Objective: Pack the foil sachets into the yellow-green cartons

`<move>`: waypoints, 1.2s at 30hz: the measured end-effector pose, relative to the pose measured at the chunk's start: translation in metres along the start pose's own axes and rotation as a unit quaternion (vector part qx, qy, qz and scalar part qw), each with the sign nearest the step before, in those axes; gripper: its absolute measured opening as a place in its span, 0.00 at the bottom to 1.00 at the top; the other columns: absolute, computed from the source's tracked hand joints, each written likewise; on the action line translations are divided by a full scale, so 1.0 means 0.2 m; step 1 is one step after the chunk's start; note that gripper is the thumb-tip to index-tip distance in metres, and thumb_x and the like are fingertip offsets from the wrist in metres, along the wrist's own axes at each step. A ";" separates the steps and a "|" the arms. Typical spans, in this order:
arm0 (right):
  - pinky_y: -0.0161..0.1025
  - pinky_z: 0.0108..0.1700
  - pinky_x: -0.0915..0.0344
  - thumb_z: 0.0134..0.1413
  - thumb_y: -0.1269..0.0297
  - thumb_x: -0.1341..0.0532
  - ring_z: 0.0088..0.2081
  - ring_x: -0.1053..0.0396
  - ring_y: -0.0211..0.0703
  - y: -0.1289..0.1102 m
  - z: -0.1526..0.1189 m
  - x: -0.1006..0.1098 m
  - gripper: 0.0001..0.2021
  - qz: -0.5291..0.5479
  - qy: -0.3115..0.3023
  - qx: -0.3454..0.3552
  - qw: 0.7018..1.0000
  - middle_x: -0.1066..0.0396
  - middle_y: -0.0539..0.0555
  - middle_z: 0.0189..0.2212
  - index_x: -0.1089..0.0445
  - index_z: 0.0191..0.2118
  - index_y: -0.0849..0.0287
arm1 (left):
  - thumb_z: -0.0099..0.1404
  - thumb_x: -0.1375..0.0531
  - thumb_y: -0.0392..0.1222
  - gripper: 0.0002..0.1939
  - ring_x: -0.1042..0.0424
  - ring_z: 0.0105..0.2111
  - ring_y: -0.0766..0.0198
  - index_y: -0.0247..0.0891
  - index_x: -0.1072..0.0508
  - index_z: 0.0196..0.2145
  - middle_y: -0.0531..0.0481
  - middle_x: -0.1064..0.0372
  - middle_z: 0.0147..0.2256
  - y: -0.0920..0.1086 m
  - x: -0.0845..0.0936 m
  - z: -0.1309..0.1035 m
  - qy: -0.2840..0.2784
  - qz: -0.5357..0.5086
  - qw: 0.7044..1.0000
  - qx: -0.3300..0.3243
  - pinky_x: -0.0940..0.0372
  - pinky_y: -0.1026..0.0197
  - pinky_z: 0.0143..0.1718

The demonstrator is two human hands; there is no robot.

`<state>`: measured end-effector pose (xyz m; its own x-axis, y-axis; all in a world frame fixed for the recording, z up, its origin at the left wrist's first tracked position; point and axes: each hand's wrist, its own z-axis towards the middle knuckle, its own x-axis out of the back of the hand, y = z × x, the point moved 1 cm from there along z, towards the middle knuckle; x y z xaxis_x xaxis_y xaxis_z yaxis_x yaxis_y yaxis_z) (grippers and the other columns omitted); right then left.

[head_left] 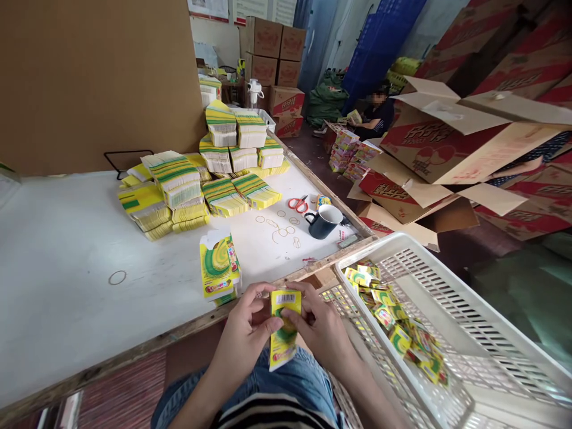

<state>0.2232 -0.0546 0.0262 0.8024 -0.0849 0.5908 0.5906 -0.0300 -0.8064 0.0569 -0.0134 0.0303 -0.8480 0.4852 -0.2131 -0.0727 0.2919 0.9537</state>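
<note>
A small yellow and green packet [284, 342] with a barcode at its top is held upright above my lap. My left hand [250, 325] grips its left side, thumb on the front. On the right side, my right hand [319, 319] holds it too, its thumb pressed to the front. Just beyond my left hand, several flat yellow cartons [217, 268] lie at the table's front edge. To the right, a white plastic basket [451, 292] holds a heap of small yellow and green packets [397, 316].
Bundled yellow cartons [223, 158] are piled on the white table [80, 256]. Red scissors [298, 204], rubber bands [283, 231] and a dark mug [325, 222] lie nearer. Open cardboard boxes [438, 137] stand at right; a person [378, 116] sits behind. A wooden rim edges the table.
</note>
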 end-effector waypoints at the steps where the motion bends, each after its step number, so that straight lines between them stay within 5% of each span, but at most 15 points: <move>1: 0.34 0.22 0.45 0.60 0.62 0.41 0.19 0.40 0.38 0.01 0.00 0.01 0.15 0.011 0.007 0.010 1.000 0.34 0.46 0.19 0.33 0.51 0.57 | 0.60 0.38 0.35 0.18 0.24 0.35 0.57 0.42 0.36 0.47 0.46 0.23 0.41 0.00 0.00 0.00 0.000 0.002 1.000 0.000 0.32 0.61 0.33; 5: 0.36 0.31 0.34 0.61 0.59 0.42 0.30 0.30 0.42 0.03 0.01 0.02 0.11 0.125 0.073 0.019 0.989 0.25 0.56 0.35 0.27 0.44 0.57 | 0.59 0.36 0.36 0.18 0.25 0.32 0.59 0.42 0.34 0.46 0.47 0.24 0.42 -0.01 -0.01 0.03 -0.002 0.018 1.000 -0.004 0.31 0.61 0.32; 9: 0.40 0.38 0.30 0.59 0.62 0.39 0.37 0.27 0.45 0.00 0.01 0.00 0.06 0.249 0.100 0.026 0.963 0.25 0.54 0.35 0.26 0.39 0.55 | 0.60 0.37 0.38 0.16 0.24 0.37 0.57 0.43 0.29 0.47 0.44 0.26 0.49 -0.05 -0.05 0.03 0.021 0.052 0.998 -0.035 0.29 0.59 0.38; 12: 0.42 0.39 0.31 0.59 0.64 0.39 0.38 0.28 0.46 -0.01 -0.02 0.09 0.05 0.194 0.115 0.064 0.972 0.25 0.55 0.34 0.26 0.36 0.55 | 0.64 0.40 0.39 0.15 0.25 0.47 0.53 0.44 0.27 0.50 0.45 0.28 0.53 -0.04 -0.05 0.01 0.014 0.127 0.987 -0.096 0.30 0.57 0.46; 14: 0.43 0.38 0.33 0.59 0.65 0.39 0.38 0.30 0.47 0.01 -0.04 0.22 0.05 0.064 0.224 0.071 0.970 0.26 0.56 0.34 0.25 0.36 0.56 | 0.66 0.42 0.39 0.18 0.29 0.53 0.53 0.46 0.29 0.54 0.47 0.28 0.54 0.00 0.01 -0.02 0.054 0.227 0.957 -0.173 0.34 0.55 0.54; 16: 0.45 0.39 0.36 0.57 0.63 0.38 0.41 0.33 0.50 0.05 -0.06 0.35 0.06 -0.105 0.408 0.048 0.906 0.28 0.58 0.37 0.25 0.38 0.57 | 0.65 0.41 0.39 0.27 0.37 0.60 0.52 0.47 0.38 0.61 0.48 0.35 0.60 0.03 0.13 -0.03 0.139 0.348 0.895 -0.245 0.45 0.50 0.62; 18: 0.48 0.43 0.38 0.54 0.59 0.36 0.46 0.35 0.54 0.09 -0.04 0.42 0.10 -0.194 0.474 0.035 0.858 0.30 0.60 0.40 0.24 0.40 0.59 | 0.62 0.38 0.43 0.38 0.46 0.64 0.48 0.43 0.49 0.66 0.43 0.45 0.65 0.03 0.27 -0.02 0.208 0.470 0.815 -0.268 0.56 0.41 0.66; 20: 0.47 0.42 0.38 0.53 0.58 0.36 0.45 0.35 0.54 0.11 0.02 0.37 0.12 -0.177 0.421 0.044 0.889 0.30 0.60 0.40 0.25 0.40 0.60 | 0.63 0.39 0.45 0.34 0.46 0.64 0.46 0.43 0.45 0.64 0.42 0.44 0.64 0.01 0.40 0.00 0.170 0.571 0.765 -0.245 0.54 0.36 0.64; 23: 0.40 0.34 0.37 0.57 0.58 0.40 0.34 0.32 0.46 0.07 0.12 0.14 0.11 -0.038 0.271 0.028 0.961 0.27 0.58 0.36 0.26 0.39 0.59 | 0.68 0.46 0.46 0.21 0.36 0.59 0.51 0.39 0.32 0.57 0.42 0.35 0.59 -0.01 0.51 0.01 0.161 0.621 0.734 -0.224 0.38 0.45 0.58; 27: 0.37 0.31 0.38 0.59 0.57 0.41 0.28 0.33 0.42 -0.04 0.21 -0.17 0.13 0.123 0.128 -0.021 0.984 0.25 0.54 0.28 0.24 0.36 0.60 | 0.69 0.47 0.46 0.19 0.30 0.54 0.54 0.36 0.27 0.51 0.43 0.29 0.55 -0.01 0.52 -0.01 0.153 0.646 0.710 -0.235 0.31 0.52 0.53; 30: 0.35 0.30 0.39 0.59 0.56 0.41 0.27 0.33 0.41 -0.09 0.24 -0.28 0.13 0.145 0.071 -0.021 0.987 0.24 0.53 0.27 0.24 0.35 0.60 | 0.66 0.43 0.45 0.23 0.31 0.56 0.50 0.32 0.30 0.55 0.40 0.32 0.57 0.00 0.52 -0.02 0.133 0.672 0.678 -0.265 0.32 0.49 0.53; 32: 0.34 0.29 0.40 0.59 0.56 0.41 0.26 0.33 0.40 -0.10 0.25 -0.30 0.13 0.140 0.057 -0.020 0.988 0.24 0.52 0.26 0.23 0.36 0.59 | 0.64 0.41 0.44 0.22 0.31 0.55 0.51 0.33 0.29 0.55 0.40 0.32 0.57 0.00 0.53 -0.02 0.116 0.674 0.677 -0.271 0.32 0.51 0.53; 36: 0.34 0.30 0.39 0.59 0.54 0.41 0.26 0.32 0.40 -0.09 0.24 -0.32 0.14 0.147 0.045 -0.024 0.988 0.24 0.52 0.25 0.23 0.35 0.58 | 0.61 0.37 0.44 0.21 0.30 0.54 0.52 0.35 0.26 0.51 0.41 0.32 0.56 0.06 0.55 -0.02 0.079 0.654 0.720 -0.218 0.32 0.55 0.52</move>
<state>0.1658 0.0000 0.0050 0.9266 -0.1851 0.3272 0.3260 -0.0377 -0.9446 -0.0405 0.0400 0.0197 -0.3878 -0.0007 0.9218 0.7136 -0.6331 0.2998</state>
